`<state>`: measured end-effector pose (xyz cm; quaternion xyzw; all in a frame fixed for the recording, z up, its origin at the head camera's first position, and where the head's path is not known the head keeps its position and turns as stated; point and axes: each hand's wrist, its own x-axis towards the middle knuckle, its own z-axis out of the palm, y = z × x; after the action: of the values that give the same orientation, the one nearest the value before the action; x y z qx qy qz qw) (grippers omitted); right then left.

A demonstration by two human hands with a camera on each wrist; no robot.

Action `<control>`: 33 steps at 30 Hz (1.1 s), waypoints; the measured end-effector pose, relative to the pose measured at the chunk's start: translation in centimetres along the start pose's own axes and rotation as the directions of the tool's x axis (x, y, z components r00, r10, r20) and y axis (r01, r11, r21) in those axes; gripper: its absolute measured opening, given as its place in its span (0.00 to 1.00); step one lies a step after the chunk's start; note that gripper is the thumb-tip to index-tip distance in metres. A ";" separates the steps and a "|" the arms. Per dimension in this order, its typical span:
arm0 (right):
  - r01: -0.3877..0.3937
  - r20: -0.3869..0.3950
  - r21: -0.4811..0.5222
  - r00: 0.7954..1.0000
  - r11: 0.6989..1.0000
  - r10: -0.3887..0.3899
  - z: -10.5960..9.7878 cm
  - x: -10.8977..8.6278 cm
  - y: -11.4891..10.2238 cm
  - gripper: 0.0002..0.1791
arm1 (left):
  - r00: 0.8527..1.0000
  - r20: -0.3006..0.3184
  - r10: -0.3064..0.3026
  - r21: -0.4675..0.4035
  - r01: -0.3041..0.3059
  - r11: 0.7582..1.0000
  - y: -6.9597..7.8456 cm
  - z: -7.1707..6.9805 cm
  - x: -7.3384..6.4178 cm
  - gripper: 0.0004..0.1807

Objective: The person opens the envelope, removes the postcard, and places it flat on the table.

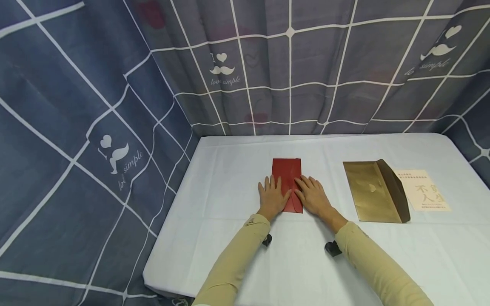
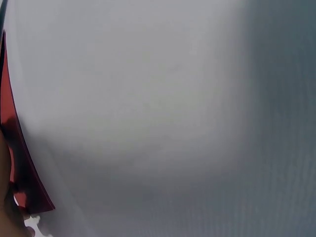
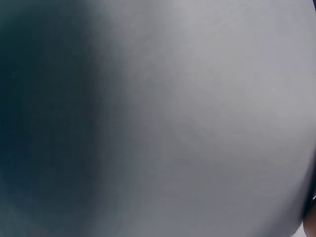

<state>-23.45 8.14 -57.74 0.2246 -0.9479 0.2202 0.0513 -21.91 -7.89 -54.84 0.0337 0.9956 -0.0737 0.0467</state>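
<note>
A red envelope [image 1: 287, 170] lies lengthwise on the white-covered table, its seams and a pointed flap toward the near end. My left hand [image 1: 271, 197] rests flat over its left edge, fingers spread and pointing away, thumb reaching across the paper. On the opposite edge lies my right hand [image 1: 313, 197], fingers extended with the tips on the envelope. In the left wrist view, a strip of the red envelope [image 2: 22, 168] shows at the left border beside part of the hand. The right wrist view holds mostly blurred white cloth, with a bit of skin at the lower right corner.
To the right lies a gold envelope [image 1: 363, 191] with its dark flap open. A cream card [image 1: 425, 191] with printed characters sits beside it, next to the flap. Grey checked curtains [image 1: 268, 68] hang behind and left of the table [image 1: 229, 170].
</note>
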 end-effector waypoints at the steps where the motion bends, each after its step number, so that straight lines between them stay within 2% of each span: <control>1: 0.003 -0.001 -0.002 1.000 1.000 -0.003 0.0 0.0 0.0 0.28 | 1.000 0.000 0.000 0.000 0.000 1.000 0.0 0.0 0.0 0.38; 11: 0.009 -0.010 -0.005 1.000 1.000 -0.009 0.0 0.0 0.2 0.28 | 1.000 -0.016 -0.002 0.001 0.002 1.000 0.3 -0.1 -0.3 0.38; 17: 0.011 -0.016 -0.018 1.000 1.000 -0.011 0.1 -0.1 0.3 0.28 | 0.999 -0.048 0.000 -0.015 -0.001 1.000 0.4 0.2 -0.3 0.38; 24: 0.028 -0.051 -0.031 0.998 0.999 -0.030 0.3 -0.2 0.4 0.27 | 0.998 -0.054 0.015 -0.013 -0.016 1.000 0.2 0.2 -0.2 0.38; 33: 0.034 -0.064 -0.023 0.997 0.999 -0.036 0.4 -0.1 0.3 0.26 | 1.000 0.005 0.024 -0.016 -0.024 1.000 -0.6 0.5 0.6 0.38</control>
<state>-23.47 8.29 -58.23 0.2333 -0.9440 0.2160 0.0881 -22.49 -8.54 -55.35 0.0451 0.9956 -0.0651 0.0505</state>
